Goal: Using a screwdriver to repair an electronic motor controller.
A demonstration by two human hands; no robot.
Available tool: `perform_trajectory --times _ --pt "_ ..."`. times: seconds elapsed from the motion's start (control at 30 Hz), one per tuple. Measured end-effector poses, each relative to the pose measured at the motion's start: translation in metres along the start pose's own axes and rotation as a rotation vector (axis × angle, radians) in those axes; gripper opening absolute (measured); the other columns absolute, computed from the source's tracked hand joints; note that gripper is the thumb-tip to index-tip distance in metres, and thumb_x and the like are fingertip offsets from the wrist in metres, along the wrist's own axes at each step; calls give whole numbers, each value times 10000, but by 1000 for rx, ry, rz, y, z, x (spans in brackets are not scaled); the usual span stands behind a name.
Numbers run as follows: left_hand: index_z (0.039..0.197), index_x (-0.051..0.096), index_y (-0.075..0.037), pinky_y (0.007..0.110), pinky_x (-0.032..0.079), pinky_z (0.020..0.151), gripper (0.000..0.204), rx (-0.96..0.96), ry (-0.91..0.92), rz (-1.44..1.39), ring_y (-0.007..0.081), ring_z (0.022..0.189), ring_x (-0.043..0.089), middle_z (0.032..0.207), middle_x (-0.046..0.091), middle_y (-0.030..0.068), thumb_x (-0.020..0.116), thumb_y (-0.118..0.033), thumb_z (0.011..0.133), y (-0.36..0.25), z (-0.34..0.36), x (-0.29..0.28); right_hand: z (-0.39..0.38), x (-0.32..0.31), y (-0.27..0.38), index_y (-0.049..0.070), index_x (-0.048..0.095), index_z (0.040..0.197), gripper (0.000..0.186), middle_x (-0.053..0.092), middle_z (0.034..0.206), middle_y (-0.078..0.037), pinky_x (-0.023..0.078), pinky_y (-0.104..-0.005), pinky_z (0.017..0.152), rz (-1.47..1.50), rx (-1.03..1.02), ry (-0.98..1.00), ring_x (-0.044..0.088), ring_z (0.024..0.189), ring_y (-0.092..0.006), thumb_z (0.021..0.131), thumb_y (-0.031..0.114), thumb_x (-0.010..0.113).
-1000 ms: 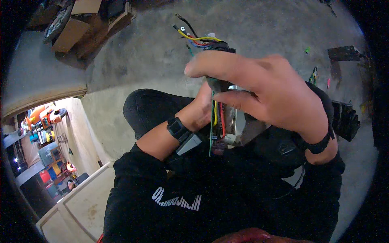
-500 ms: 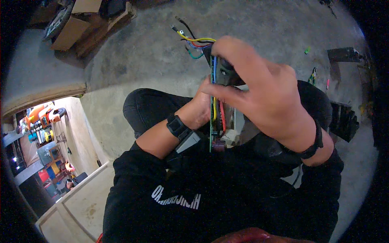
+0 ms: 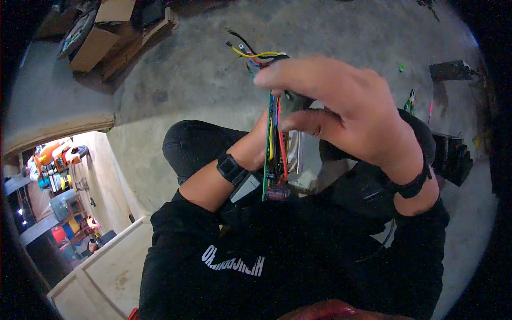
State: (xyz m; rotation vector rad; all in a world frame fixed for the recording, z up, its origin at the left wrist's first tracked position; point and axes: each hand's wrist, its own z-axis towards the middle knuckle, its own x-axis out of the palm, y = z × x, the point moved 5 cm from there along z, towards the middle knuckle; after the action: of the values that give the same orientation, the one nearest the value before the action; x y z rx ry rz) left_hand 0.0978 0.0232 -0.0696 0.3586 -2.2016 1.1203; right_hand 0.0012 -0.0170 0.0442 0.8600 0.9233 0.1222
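A long green circuit board (image 3: 266,176) is held on edge in front of my chest, with red, yellow and blue wires (image 3: 282,152) running along its component side. From its far end a bundle of loose wires, among them a yellow wire (image 3: 246,54), sticks out to the left. My left hand (image 3: 255,148) grips the board from the left; its fingers are mostly hidden behind it. My right hand (image 3: 344,109) curls over the far end, around a dark grey part (image 3: 295,103) whose kind I cannot make out. Its thumb lies near the red wire.
I sit on a concrete floor (image 3: 197,69) with folded legs. Pliers (image 3: 409,100) and a dark box (image 3: 450,71) lie at the right. Cardboard (image 3: 93,48) is stacked at the far left. A pale wooden panel (image 3: 117,272) stands near a doorway on my left.
The board has shifted left and turned, so more of its component side shows. My right hand has moved left with it, its fingertips now further over the wire end.
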Motion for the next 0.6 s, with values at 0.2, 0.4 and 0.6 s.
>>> perform_trajectory --times 0.2,0.4,0.6 --pt "1266 432 -47 370 483 903 561 -259 -87 -91 215 1049 579 1190 539 110 412 -498 932 25 -1 -18 -3 7 8 140 564 1200 506 611 1157 -72 522 -339 751 131 -14 75 632 905 -299 714 35 658" --pt "1238 459 -40 369 498 868 528 -191 -74 -230 206 1030 589 1157 563 113 359 -475 956 20 -6 -11 4 10 2 133 543 1205 484 612 1135 -60 517 -336 726 87 69 187 631 865 -298 740 45 646" --pt "1233 464 -40 366 501 862 513 -251 -120 -171 203 1023 591 1154 564 111 373 -459 952 26 -6 -9 0 5 7 101 555 1133 406 624 1033 -50 500 -321 653 7 82 60 633 775 -262 746 103 677"
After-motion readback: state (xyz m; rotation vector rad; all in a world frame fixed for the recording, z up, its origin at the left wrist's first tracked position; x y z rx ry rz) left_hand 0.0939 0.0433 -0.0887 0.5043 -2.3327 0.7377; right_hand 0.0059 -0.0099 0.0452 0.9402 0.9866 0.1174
